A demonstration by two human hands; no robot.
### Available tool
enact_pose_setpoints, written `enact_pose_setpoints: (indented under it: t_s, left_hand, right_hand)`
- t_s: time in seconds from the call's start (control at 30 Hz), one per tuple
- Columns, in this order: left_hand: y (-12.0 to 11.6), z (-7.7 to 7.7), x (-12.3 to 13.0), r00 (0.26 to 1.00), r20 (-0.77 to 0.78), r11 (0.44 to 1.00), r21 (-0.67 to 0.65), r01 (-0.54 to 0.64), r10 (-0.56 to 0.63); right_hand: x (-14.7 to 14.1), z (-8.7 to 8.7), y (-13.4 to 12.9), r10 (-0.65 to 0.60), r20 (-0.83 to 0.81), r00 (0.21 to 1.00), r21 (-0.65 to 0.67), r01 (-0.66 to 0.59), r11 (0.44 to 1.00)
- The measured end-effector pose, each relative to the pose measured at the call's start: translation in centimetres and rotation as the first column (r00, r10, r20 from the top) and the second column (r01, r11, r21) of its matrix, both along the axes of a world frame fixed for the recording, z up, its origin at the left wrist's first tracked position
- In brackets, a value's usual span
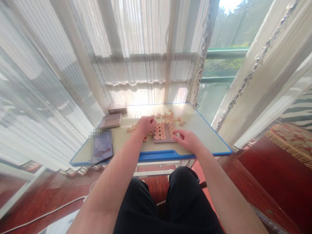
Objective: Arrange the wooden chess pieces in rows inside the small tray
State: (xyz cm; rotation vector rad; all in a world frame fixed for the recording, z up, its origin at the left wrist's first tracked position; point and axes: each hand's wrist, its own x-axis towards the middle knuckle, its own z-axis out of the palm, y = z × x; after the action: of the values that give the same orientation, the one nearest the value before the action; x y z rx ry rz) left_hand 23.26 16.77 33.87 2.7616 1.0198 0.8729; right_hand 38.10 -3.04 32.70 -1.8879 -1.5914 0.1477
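A shallow box tray (166,141) holds round wooden xiangqi pieces (160,133) with red characters, in two columns on its left and one along its right side. My right hand (186,140) is at the tray's right edge, thumb and forefinger pinched around a xiangqi piece (172,136) in the right column. At the tray's far left corner, my left hand (145,124) is closed, its fingertips curled together; whatever they hold is hidden. Loose pieces (168,116) are scattered behind the tray, and others (145,139) lie beside and below my left wrist.
The pale table (207,139) has a blue rim. At its left are an open box lid (110,121), another box (117,108) behind it, and a partly blurred dark tablet-like object (102,146). Curtains (146,71) hang along the far side.
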Motion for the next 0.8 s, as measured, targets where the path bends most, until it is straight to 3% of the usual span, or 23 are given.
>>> enact_pose_setpoints:
  t_s: [0.4,0.6,0.8]
  left_hand:
    - [-0.10,0.15,-0.12,1.000,0.011,0.999,-0.032,-0.010,0.011]
    - [0.09,0.41,-0.31,0.996,0.047,0.995,-0.062,-0.073,0.076]
    - [0.61,0.25,-0.01,0.996,0.084,0.996,-0.087,-0.007,0.015]
  right_hand:
    - [0.09,0.12,-0.13,0.010,-0.055,0.998,0.035,-0.008,0.999]
    - [0.31,-0.23,0.05,-0.040,-0.117,0.992,0.146,0.057,0.988]
    - [0.65,-0.41,0.26,-0.035,-0.129,0.991,0.124,0.052,0.991]
